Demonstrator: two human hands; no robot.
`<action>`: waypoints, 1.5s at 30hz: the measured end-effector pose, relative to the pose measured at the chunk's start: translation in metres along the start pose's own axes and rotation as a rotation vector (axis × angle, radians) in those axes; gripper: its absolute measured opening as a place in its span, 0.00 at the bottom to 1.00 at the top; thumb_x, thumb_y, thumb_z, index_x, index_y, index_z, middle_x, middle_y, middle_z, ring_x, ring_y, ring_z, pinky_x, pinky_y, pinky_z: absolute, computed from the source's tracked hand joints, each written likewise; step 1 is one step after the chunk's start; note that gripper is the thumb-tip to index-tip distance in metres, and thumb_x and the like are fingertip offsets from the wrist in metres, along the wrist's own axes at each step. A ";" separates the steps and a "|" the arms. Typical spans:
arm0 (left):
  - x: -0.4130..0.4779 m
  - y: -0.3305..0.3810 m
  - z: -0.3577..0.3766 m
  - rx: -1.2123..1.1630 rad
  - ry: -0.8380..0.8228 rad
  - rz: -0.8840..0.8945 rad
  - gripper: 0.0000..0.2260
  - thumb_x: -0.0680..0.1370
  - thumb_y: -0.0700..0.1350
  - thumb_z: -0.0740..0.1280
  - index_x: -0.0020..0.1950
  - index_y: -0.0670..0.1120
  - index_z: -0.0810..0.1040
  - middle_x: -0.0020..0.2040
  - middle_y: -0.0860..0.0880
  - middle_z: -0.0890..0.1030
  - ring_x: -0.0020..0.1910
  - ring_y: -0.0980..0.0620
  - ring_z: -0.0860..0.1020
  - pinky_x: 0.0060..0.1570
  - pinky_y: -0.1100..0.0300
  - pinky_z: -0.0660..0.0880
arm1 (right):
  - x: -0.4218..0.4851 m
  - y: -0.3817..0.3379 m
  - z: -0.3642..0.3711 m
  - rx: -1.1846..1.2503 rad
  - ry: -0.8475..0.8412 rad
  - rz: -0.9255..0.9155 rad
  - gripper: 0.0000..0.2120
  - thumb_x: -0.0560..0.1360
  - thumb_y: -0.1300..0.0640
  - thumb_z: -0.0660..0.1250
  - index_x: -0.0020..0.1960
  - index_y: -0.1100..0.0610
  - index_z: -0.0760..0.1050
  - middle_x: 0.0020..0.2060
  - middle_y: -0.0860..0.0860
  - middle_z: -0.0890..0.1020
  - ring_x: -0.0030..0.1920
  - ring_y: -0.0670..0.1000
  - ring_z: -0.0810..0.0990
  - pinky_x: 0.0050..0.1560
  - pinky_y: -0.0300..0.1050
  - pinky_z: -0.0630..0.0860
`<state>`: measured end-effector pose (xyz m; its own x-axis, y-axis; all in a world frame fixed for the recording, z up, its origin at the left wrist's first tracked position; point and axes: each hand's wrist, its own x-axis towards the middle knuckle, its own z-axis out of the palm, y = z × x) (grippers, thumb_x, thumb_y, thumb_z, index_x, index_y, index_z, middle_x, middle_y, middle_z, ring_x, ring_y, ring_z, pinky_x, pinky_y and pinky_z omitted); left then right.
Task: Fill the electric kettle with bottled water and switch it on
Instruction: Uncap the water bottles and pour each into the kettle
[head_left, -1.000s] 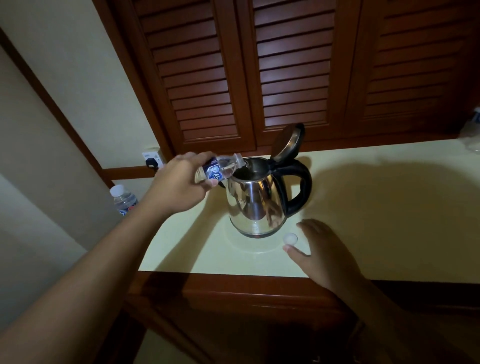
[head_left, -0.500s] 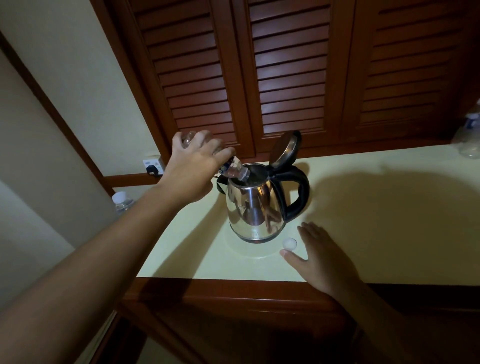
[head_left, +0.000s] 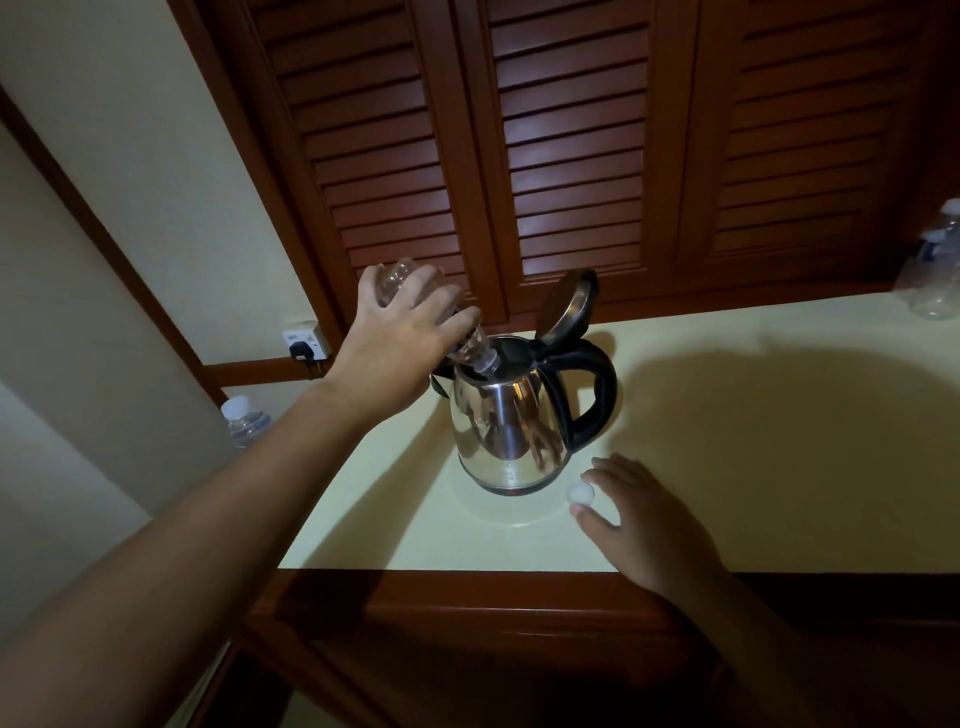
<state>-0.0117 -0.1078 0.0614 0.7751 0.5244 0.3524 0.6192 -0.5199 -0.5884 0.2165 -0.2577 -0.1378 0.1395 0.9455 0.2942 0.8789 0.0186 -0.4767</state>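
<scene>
Counter (head_left: 753, 415): pale top, carrying all task items.

Kettle (head_left: 511, 436): steel body standing upright on the counter, handle to the right, lid (head_left: 566, 306) hinged fully open. No switch is visible from this angle.

Bottle (head_left: 475, 351): uncapped and tipped steeply, neck down inside the kettle's mouth, base raised up and to the left. Filling is judged to be under way. The water level in either vessel cannot be read.

Left hand (head_left: 405, 338): fingers (head_left: 441, 306) wrapped over the bottle's body. The base protrudes above them and the neck emerges below, just past the knuckles.

Right hand (head_left: 644, 514): lying on the counter just right of the kettle's foot, fingers loosely spread and holding nothing.

Cap (head_left: 580, 492): white, on the counter between that thumb and forefinger. Contact cannot be confirmed.

Outstanding, by judgement: finish the pour, remove the bottle, close the lid, switch on.
</scene>
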 end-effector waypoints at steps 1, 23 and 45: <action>0.000 0.000 0.000 0.003 0.003 0.005 0.33 0.72 0.36 0.69 0.77 0.51 0.71 0.75 0.42 0.72 0.79 0.36 0.63 0.69 0.21 0.59 | 0.000 0.002 0.001 0.009 0.000 -0.007 0.17 0.77 0.44 0.67 0.61 0.51 0.78 0.67 0.46 0.76 0.72 0.50 0.69 0.71 0.41 0.62; -0.012 0.001 -0.006 -0.094 -0.098 -0.184 0.34 0.77 0.49 0.69 0.82 0.52 0.62 0.74 0.47 0.74 0.73 0.41 0.67 0.70 0.26 0.60 | 0.000 -0.013 -0.021 0.204 0.128 0.084 0.08 0.77 0.45 0.66 0.54 0.45 0.80 0.48 0.37 0.82 0.49 0.39 0.79 0.52 0.24 0.66; -0.056 0.124 -0.007 -1.703 -0.117 -0.312 0.15 0.82 0.51 0.69 0.69 0.55 0.81 0.58 0.61 0.85 0.58 0.59 0.83 0.49 0.66 0.80 | 0.017 -0.019 -0.151 0.300 -0.038 -0.109 0.14 0.76 0.53 0.70 0.59 0.40 0.75 0.51 0.31 0.80 0.53 0.30 0.78 0.51 0.20 0.69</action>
<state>0.0232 -0.2063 -0.0264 0.6454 0.7376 0.1987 0.2185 -0.4276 0.8772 0.2710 -0.2915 0.0014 0.0298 0.9442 0.3281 0.7129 0.2101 -0.6691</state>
